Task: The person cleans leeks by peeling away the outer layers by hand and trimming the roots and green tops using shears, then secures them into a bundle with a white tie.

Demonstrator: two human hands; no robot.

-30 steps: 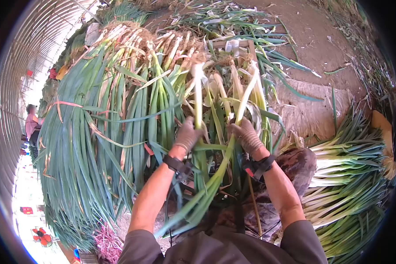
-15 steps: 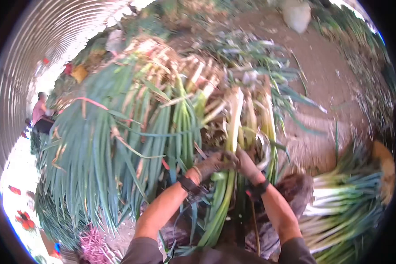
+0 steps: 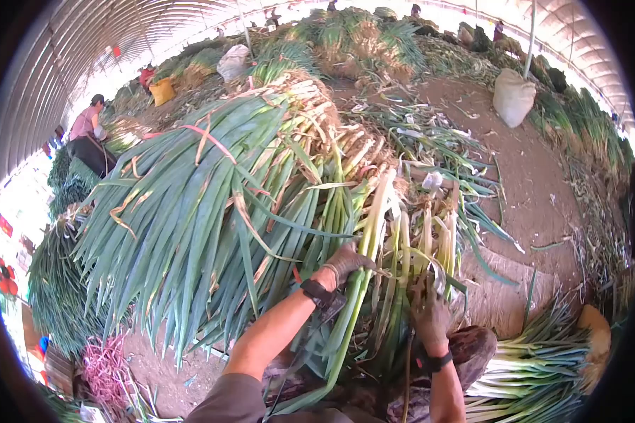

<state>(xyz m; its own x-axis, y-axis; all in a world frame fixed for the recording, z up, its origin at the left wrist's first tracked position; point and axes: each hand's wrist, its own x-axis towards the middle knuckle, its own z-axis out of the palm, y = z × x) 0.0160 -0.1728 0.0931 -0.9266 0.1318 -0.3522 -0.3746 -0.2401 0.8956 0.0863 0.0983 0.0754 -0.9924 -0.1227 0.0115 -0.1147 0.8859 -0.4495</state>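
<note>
Long green onions with pale roots form a big pile point(image 3: 190, 190) to the left and centre. My left hand point(image 3: 349, 264), in a dirty glove, is closed round a green onion stalk point(image 3: 375, 218) that stands nearly upright, its white end up and its leaves hanging toward my lap. My right hand point(image 3: 430, 314), also gloved, is lower and further right, beside withered outer leaves near other upright stalks point(image 3: 448, 236). Its fingers point upward, and I cannot make out whether they hold anything.
Trimmed onions point(image 3: 529, 374) lie at the lower right. Loose leaves point(image 3: 430, 141) cover soil beyond the pile. A white sack point(image 3: 513, 97) stands at the upper right. Pink ties point(image 3: 106, 370) lie lower left. A person in pink point(image 3: 86, 130) sits at the left.
The hands have moved apart: the right hand has left the stalk and gone right and down, while the left keeps hold. The view has tilted up, showing more of the shed.
</note>
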